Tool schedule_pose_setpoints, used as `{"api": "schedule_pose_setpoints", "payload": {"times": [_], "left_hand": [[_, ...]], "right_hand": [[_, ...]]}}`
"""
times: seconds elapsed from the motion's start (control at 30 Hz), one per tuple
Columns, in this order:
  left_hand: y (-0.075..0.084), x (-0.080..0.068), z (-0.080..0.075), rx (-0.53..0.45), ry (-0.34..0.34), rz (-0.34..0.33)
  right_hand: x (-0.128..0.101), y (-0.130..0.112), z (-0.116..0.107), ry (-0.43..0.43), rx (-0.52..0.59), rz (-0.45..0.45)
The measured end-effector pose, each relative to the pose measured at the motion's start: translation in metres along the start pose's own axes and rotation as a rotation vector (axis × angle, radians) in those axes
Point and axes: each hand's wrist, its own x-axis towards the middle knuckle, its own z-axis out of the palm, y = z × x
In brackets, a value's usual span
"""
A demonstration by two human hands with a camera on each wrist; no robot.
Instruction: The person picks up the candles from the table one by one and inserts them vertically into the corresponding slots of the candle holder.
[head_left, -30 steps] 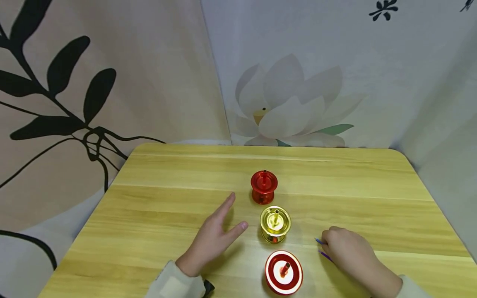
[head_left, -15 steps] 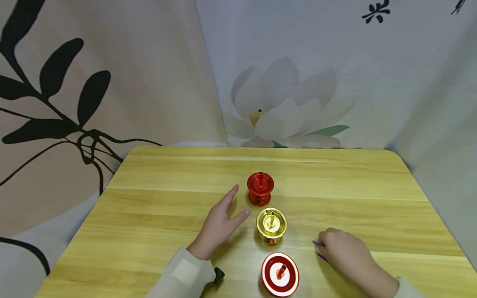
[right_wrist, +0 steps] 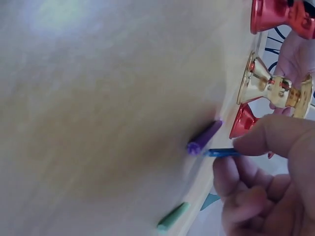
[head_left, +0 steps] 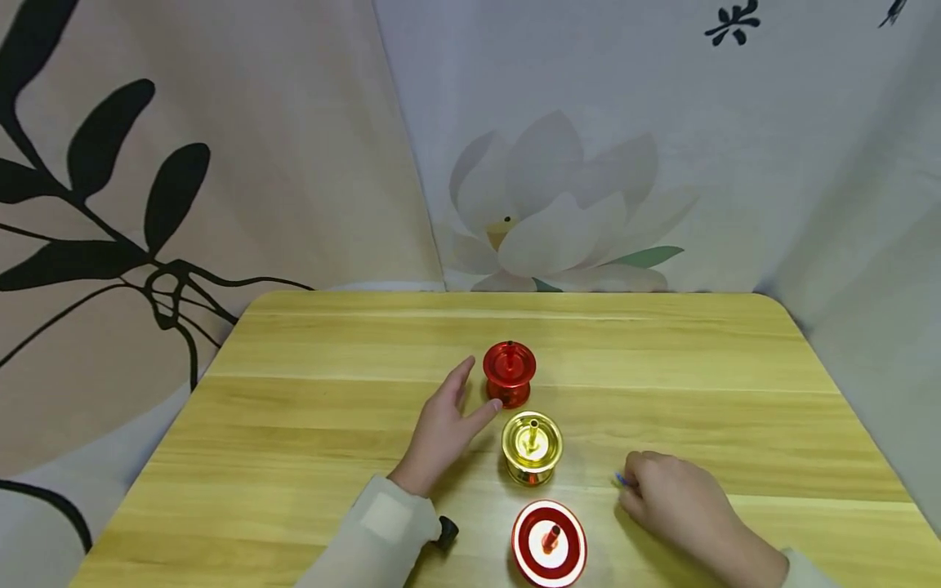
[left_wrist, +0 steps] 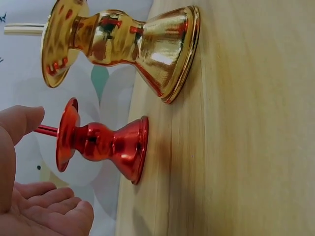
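A red candle holder point(head_left: 510, 371), a gold candle holder point(head_left: 529, 467) and a red candle holder with a white-ringed top point(head_left: 537, 555) stand upright in a row on the table. My left hand point(head_left: 441, 433) reaches beside the farthest red one, thumb and fingers spread around its left side, holding nothing. Between thumb and fingertips, my right hand point(head_left: 680, 494) pinches a slim blue candle point(right_wrist: 224, 152). Right by its tip, a purple candle point(right_wrist: 205, 136) lies on the table, seen in the right wrist view and hidden by the hand from above.
A green candle point(right_wrist: 173, 216) lies on the table beyond the purple one in the right wrist view. The wooden tabletop point(head_left: 735, 351) ends at a patterned curtain point(head_left: 294, 163) behind it. A black strap end point(head_left: 446, 532) sticks out at the left sleeve.
My left hand has moved forward and to the right, from beside the gold holder to the far red one. The right hand stays nearly in place, now covering the purple candle from above.
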Motion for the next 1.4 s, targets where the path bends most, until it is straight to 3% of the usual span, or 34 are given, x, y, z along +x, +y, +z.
{"api": "schedule_pose_setpoints", "payload": {"times": [0.23, 0.43, 0.73, 1.07, 1.4], "left_hand": [[0.0, 0.01, 0.01, -0.033, 0.011, -0.011], [0.002, 0.021, 0.02, 0.019, 0.028, 0.005], [0.001, 0.032, 0.028, 0.031, 0.06, 0.009], [-0.002, 0.04, 0.029, 0.058, 0.026, -0.008], [-0.008, 0.04, 0.031, 0.023, 0.033, 0.007]], "right_hand": [[0.0, -0.002, -0.005, 0.058, 0.006, 0.022], [-0.001, -0.004, -0.006, 0.102, 0.014, 0.024], [-0.002, -0.007, -0.005, 0.103, 0.006, 0.014], [0.0, -0.008, -0.008, 0.088, 0.053, 0.039], [0.013, -0.014, -0.002, 0.285, 0.156, 0.003]]}}
